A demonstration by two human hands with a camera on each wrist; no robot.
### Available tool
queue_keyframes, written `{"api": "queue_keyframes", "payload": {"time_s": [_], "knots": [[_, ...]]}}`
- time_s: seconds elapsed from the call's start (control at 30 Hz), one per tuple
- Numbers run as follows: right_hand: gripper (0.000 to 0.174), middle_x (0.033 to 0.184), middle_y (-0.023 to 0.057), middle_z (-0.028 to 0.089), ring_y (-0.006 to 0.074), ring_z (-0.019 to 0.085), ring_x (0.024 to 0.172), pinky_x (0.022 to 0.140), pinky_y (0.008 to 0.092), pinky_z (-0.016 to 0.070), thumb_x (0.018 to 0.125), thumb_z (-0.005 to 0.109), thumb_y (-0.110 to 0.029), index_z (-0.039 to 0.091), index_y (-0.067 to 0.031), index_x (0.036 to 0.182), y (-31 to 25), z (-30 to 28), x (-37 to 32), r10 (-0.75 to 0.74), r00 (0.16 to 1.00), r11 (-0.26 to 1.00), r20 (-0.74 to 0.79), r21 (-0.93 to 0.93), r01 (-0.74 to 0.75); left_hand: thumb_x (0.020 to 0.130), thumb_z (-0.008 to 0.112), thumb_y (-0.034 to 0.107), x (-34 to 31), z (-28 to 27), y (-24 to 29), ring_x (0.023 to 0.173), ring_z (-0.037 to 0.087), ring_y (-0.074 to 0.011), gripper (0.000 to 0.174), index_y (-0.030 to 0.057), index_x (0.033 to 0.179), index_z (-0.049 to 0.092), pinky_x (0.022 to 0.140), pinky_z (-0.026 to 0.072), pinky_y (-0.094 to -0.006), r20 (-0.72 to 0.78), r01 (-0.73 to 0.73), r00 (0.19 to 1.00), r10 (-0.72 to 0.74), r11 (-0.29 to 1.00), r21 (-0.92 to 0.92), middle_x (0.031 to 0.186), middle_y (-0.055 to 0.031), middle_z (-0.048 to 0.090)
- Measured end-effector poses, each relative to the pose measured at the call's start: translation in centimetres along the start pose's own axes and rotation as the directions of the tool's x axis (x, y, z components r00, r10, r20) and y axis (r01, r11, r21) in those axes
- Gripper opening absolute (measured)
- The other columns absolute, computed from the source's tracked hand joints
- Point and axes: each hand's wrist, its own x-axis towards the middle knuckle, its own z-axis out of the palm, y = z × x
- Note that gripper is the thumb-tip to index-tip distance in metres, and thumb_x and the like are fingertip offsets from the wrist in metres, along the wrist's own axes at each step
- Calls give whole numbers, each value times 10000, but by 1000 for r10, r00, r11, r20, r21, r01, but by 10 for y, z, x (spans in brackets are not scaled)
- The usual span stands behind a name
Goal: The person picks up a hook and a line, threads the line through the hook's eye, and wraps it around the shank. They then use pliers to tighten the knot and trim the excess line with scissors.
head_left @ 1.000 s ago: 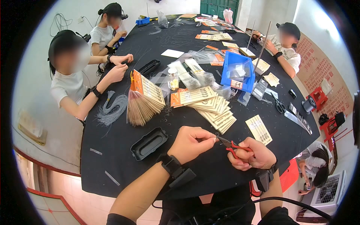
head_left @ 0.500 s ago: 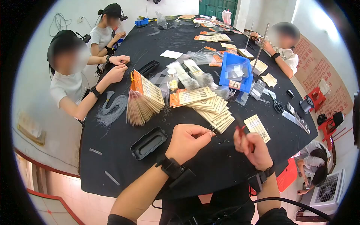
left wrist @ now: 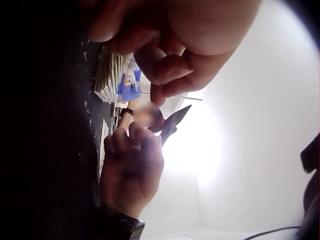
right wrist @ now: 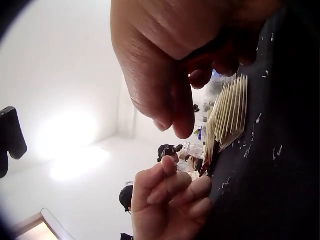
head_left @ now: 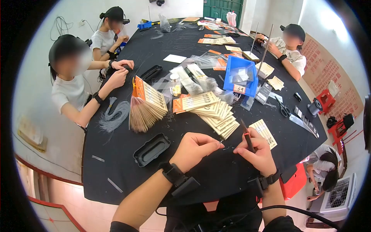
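The pliers (head_left: 247, 136) are in the right grip (head_left: 258, 151), clear of the tabletop (head_left: 232, 181), their dark nose pointing up and away from the wearer; that grip's fingers are curled round the handles. The left grip (head_left: 195, 150) has thumb and forefinger together, pinching a thin line (right wrist: 166, 181) above the near side of the tabletop, just short of the card stack (head_left: 222, 121). What sits at the pinch itself is too small to identify. Assessment: the pliers should handle as rigid and moderately weighty for their size, and are best held by the red-coloured handles, well back from the nose. The line is judged practically weightless, springy and slippery, liable to slide from a loose pinch and likely to kink under hard metal jaws; hold it close to the working point, between finger pads. Pale trimmings (right wrist: 277, 152) litter the tabletop nearby.
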Motion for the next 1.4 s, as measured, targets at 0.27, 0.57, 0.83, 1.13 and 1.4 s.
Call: {"api": "queue_keyframes", "payload": {"time_s": [0.27,0.57,0.83,1.13,1.4], "knots": [[289,957,23,487,169,514,921,831,288,413,689,827,-89,765,-65,970,-3,2,0,-43,998,998,-35,-40,41,877,680,94,-5,7,5,686,548,-22,146,5,951,768,593,407,-198,198,105,975,-97,994,-31,804,-15,718],[235,940,55,517,193,544,880,769,294,452,678,817,-67,754,-59,904,-8,7,1,-185,981,968,60,-162,192,880,695,108,-6,11,2,687,562,-22,138,-5,920,764,615,431,-196,168,60,983,-74,994,88,791,-20,718],[207,924,71,544,194,570,836,724,292,474,671,808,-48,737,-33,865,-7,9,2,-250,966,943,67,-208,259,870,704,110,-6,12,-2,659,538,-11,136,-5,912,764,581,400,-194,179,41,982,-64,991,129,742,6,694],[184,870,84,564,223,577,774,663,317,474,649,814,-55,666,-9,750,-9,13,2,-345,938,879,42,-336,338,856,717,107,-7,13,-1,613,495,1,118,-2,867,761,544,365,-195,143,48,987,-72,986,158,689,30,662],[235,865,93,582,263,574,755,642,353,463,628,817,-79,606,-16,710,-5,15,6,-458,886,785,68,-438,439,840,730,117,-8,16,1,584,465,-4,127,-5,853,764,517,353,-206,100,63,992,-83,980,188,645,48,621]]}}
